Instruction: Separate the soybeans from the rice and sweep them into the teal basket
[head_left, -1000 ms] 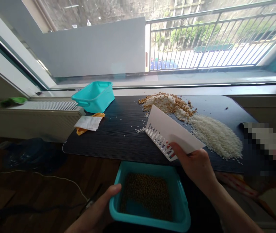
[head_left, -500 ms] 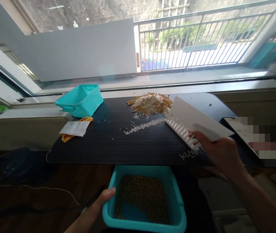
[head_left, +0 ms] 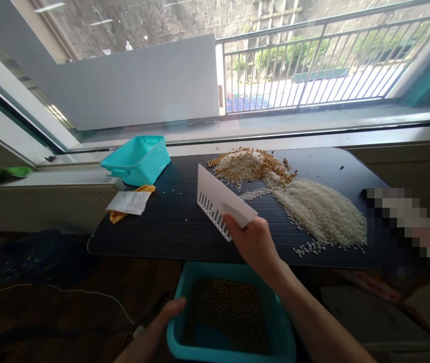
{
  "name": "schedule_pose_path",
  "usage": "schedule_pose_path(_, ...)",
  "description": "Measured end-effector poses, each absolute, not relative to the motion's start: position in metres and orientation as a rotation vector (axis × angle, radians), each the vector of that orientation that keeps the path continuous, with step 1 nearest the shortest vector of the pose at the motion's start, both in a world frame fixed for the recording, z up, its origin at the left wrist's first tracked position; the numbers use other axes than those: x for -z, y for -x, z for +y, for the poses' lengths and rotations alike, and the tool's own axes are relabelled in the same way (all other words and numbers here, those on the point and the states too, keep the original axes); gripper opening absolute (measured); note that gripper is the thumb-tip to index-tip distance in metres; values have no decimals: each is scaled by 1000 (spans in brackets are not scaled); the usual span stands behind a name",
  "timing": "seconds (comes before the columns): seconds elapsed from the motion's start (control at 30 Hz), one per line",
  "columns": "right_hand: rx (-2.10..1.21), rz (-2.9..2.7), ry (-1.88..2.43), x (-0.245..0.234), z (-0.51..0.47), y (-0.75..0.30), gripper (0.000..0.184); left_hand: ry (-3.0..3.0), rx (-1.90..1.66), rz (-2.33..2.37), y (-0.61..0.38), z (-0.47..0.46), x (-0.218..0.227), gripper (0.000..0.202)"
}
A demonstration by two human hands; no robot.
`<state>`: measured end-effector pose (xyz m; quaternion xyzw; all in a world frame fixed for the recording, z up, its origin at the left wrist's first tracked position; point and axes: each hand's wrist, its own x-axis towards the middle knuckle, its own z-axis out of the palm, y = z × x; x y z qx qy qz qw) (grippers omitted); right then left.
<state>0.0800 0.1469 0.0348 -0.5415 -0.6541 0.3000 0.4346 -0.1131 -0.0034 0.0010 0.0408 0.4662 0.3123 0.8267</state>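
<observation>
My right hand is closed around a white slotted plastic scraper, tilted above the dark table. Its row of slots faces down and left. By the near edge of the table, my left hand grips the left rim of a turquoise tub, thumb over the rim. Round yellow-brown beans cover much of the tub's bottom, and a bare blue patch shows near its front. Behind the scraper lies a mixed heap of rice and beans. A spread of white rice is right of my right hand.
A second turquoise tub stands at the back left of the black table. In front of it lies a folded white paper on an orange cloth. A blurred-out object sits at the right edge. Behind is a window with a railing.
My right hand has carried the scraper left from the right side, uncovering the rice spread there. My left hand still holds the tub. The view has shifted slightly.
</observation>
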Motion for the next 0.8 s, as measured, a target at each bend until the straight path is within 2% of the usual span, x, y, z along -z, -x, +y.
schedule_pose_path(0.23,-543,-1436,1609,-39,155,-142,39,-55,-691,1060,122,-5,7,74)
schedule_pose_path(0.43,-455,-1249,1809,-64,148,-199,29,-189,-595,977,101,3,0,73)
schedule_pose_path(0.57,-602,-1283,1692,-74,136,-227,26,-289,-574,865,87,11,-3,68)
schedule_pose_path(0.8,-999,-1476,1520,-55,120,-257,34,-239,-503,718,62,23,-9,71)
